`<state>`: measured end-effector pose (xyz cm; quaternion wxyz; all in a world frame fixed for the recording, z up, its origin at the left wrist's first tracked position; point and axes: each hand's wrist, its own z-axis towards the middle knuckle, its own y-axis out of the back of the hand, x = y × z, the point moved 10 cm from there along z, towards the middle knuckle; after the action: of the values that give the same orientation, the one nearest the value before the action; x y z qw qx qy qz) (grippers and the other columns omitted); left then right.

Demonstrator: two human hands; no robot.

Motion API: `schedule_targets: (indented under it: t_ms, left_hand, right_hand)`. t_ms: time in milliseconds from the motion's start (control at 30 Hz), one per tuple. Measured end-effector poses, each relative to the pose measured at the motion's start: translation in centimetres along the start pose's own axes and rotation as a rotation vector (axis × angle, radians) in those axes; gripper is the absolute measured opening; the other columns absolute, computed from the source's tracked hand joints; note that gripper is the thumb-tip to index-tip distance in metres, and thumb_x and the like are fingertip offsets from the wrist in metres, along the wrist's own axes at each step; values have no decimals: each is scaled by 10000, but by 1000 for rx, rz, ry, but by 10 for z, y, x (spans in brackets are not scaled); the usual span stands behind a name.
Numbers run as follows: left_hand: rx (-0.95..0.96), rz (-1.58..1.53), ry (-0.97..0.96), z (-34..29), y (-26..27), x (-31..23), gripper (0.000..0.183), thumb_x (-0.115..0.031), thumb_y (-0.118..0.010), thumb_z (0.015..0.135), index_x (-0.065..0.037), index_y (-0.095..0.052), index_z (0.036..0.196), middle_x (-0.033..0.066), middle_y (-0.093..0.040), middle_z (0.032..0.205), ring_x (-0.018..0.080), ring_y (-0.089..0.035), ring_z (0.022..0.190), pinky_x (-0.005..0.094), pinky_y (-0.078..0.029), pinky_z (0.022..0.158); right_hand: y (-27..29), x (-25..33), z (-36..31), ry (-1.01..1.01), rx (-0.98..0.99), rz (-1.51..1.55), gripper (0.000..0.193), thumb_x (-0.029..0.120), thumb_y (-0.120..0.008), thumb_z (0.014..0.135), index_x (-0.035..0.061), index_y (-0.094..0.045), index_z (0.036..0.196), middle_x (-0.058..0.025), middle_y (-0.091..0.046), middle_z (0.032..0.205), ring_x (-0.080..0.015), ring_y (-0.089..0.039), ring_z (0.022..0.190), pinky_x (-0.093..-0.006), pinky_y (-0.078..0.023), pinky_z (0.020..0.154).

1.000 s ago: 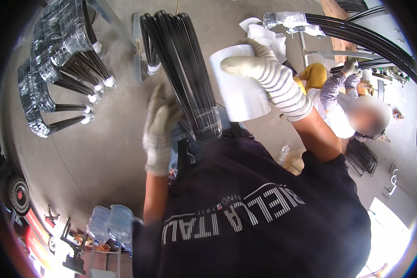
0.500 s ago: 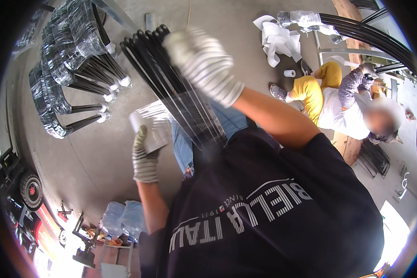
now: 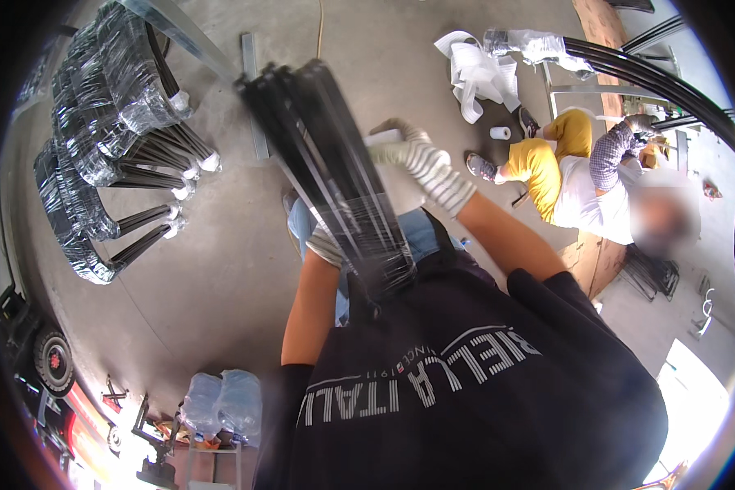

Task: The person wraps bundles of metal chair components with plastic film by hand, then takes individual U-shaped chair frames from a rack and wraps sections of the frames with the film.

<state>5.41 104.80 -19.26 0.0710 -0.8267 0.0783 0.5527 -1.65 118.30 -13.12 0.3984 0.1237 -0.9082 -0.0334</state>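
A bundle of black tubes (image 3: 322,155) rises in front of my chest, tilted to the left, with clear stretch film (image 3: 380,233) around its lower part. On the bundle's right side, my right hand (image 3: 433,167), in a striped white glove, is closed around a whitish roll of stretch film (image 3: 400,184). My left hand (image 3: 325,247), gloved the same way, reaches behind the bundle's lower left side. Its fingers are hidden there, so its grip does not show.
Film-wrapped bundles of black tubes (image 3: 98,106) lie on the floor at left. At right a person in yellow trousers (image 3: 539,171) sits near black tubes (image 3: 653,77). White wrapping sheets (image 3: 469,73) and a small white roll (image 3: 500,132) lie between us.
The film roll has passed from my left hand to my right, across to the bundle's right side. My right hand has left the bundle's top; my left has moved right, behind it.
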Motion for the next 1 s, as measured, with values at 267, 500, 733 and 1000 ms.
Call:
schedule_targets:
  t_ms: [267,500,733,1000]
  left_hand:
    - [-370,-94,-350,-64,27,-175,402,-105,-523,868,17,-426,1238,127,-484,1208,193,-477,1089,315,-368,951]
    - [-289,161,-281,-64,29,-163,827,-414,-681,731,-3,-283,1328,249,-336,1300,315,-386,1169,373,-372,941]
    - [-326,-973,-21,-77,71,-162,718,-408,-605,806,-6,-290,1311,120,-434,1264,250,-448,1159,375,-359,993]
    - [-311,-1167,139,-75,96,-98,792,-405,-692,715,-22,-315,1296,187,-468,1175,375,-483,1064,521,-431,894]
  right_hand:
    - [46,131,-61,85,-122,-673,692,277,-721,568,12,-449,1147,-164,-622,923,-252,-613,861,-327,-490,761]
    - [-77,226,-127,1080,188,-1097,185,191,-639,703,123,-633,874,-100,-596,844,-223,-614,784,-300,-508,673]
    - [-134,215,-101,651,61,-993,486,381,-607,729,-59,-460,877,-177,-588,727,-261,-613,687,-360,-499,577]
    - [-50,142,-42,-19,-165,-604,881,481,-696,659,-30,-260,1228,-257,-432,1138,-298,-533,978,-359,-485,803]
